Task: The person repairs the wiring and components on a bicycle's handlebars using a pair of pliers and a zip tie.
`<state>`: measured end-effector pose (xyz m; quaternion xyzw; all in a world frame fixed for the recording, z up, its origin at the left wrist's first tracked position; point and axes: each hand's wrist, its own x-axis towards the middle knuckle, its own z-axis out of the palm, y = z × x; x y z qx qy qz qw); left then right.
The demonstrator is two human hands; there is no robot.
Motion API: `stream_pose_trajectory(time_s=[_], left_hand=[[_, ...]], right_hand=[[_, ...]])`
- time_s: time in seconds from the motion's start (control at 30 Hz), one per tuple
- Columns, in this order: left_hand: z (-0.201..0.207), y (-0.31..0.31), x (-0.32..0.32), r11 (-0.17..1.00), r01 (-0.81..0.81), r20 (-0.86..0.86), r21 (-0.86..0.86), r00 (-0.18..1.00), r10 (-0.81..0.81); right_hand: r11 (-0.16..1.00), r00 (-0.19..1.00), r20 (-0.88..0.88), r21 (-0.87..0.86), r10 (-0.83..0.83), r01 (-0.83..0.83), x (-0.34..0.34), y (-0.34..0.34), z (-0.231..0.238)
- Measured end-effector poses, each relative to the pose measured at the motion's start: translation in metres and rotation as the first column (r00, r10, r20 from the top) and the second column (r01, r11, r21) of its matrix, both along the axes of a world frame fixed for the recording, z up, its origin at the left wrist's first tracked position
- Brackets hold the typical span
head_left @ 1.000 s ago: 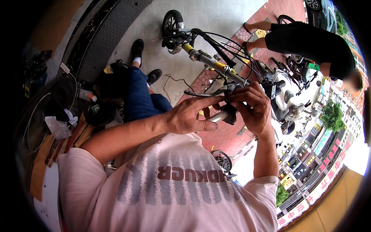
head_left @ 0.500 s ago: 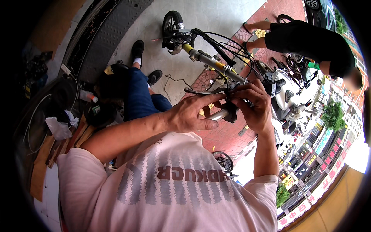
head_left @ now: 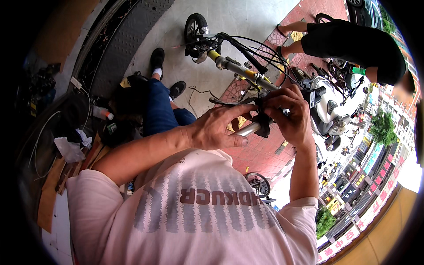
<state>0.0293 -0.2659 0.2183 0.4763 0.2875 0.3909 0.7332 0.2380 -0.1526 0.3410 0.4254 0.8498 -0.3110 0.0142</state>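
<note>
A silver handlebar tube [head_left: 248, 129] of a small bicycle lies in front of my chest, with its bare end toward me. My left hand [head_left: 215, 127] is closed round it, index finger stretched along the far side and thumb on the near side. On the tube sits a black clamp-like fitting [head_left: 264, 125]. My right hand [head_left: 289, 115] pinches at this fitting with curled fingers; what lies between the fingertips is mostly hidden. A brake lever [head_left: 232, 103] points left just beyond my left fingers. The grey and yellow stem [head_left: 238, 68] runs away to the front wheel [head_left: 194, 33].
Black cables [head_left: 247, 42] loop beside the stem. A person in black [head_left: 353, 48] bends at the far right, near parked scooters [head_left: 329, 106]. Someone's legs in blue trousers [head_left: 161, 104] are at the left. Wood strips [head_left: 53, 190] and a bottle [head_left: 102, 112] lie further left.
Both hands stay at the handlebar; the right fingers have shifted slightly about the black fitting. The person in black has moved very little.
</note>
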Motion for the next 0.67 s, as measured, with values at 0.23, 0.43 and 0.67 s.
stream_pose_trajectory(time_s=[0.23, 0.43, 0.67], left_hand=[[-0.002, 0.0, 0.003, 0.995, -0.017, -0.107, 0.102, 0.994, 0.028], [0.003, 0.002, -0.004, 0.997, 0.024, -0.124, 0.074, 0.992, -0.015], [0.001, 0.003, -0.001, 0.993, 0.02, -0.124, 0.114, 0.992, -0.006]], right_hand=[[0.996, 0.998, 0.061, 0.088, -0.024, 0.018, -0.011, -0.01, 0.007], [0.997, 0.998, 0.041, 0.069, -0.04, 0.037, -0.009, -0.009, 0.006], [0.994, 0.994, 0.1, 0.107, -0.036, 0.025, -0.011, -0.016, 0.007]])
